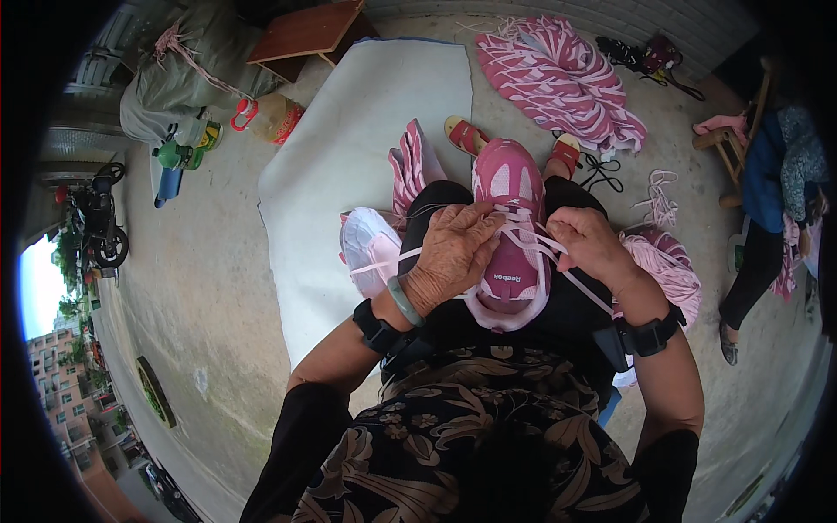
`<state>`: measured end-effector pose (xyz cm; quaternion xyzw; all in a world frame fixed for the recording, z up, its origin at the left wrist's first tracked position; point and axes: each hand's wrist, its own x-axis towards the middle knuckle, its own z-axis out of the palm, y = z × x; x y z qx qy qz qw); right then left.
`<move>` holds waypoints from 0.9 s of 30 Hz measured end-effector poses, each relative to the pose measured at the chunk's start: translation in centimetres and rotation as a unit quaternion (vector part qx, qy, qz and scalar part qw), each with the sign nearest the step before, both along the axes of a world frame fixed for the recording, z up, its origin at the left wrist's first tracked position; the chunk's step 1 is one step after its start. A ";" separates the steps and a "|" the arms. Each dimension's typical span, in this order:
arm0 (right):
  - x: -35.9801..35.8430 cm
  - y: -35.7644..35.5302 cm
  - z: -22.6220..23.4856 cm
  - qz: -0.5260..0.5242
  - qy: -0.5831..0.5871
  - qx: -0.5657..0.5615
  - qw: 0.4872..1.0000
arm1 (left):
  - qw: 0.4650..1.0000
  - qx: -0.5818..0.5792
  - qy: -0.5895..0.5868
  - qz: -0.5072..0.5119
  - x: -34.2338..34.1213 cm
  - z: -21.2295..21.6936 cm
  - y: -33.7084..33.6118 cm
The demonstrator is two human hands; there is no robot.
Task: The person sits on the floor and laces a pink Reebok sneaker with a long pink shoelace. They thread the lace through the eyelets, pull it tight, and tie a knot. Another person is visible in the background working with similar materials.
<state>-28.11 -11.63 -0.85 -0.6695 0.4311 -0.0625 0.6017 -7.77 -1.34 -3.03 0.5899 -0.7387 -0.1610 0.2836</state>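
A pink sneaker [510, 170] lies across my lap, toe pointing away and heel toward me. Pale pink shoelace [523, 234] crosses its throat, with loops standing up over the tongue. From the left, my left hand [455, 248] rests against the shoe's side, its fingers bent together on the lace by the eyelets. One lace end trails out leftward from under it. On the other side, my right hand [588, 242] is closed in a pinch on the lace, beside the eyelets. What lies between the fingertips is partly hidden.
Beside my left leg lie a white-lined shoe piece [366, 248] and striped pink pieces [414, 170] on a pale sheet [349, 139]. A large pink-and-white heap [558, 83] lies ahead. Pink laced pieces [667, 270] sit at my right. Another person [772, 200] is at far right.
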 end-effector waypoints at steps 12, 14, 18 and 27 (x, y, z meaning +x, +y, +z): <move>1.1 0.3 -2.3 0.017 0.033 -0.224 0.974 | 0.995 0.027 -0.099 -0.001 -1.6 -0.1 0.1; 1.4 0.4 -1.6 0.031 0.055 -0.243 0.968 | 0.993 0.040 -0.113 0.003 -1.7 -0.1 -0.1; 1.5 -1.0 -0.8 0.021 0.115 0.031 0.993 | 0.987 0.046 -0.154 -0.004 -2.2 0.2 0.0; 0.8 -0.9 -2.0 -0.008 -0.029 0.034 0.999 | 0.990 0.019 -0.136 0.022 -2.6 0.1 0.1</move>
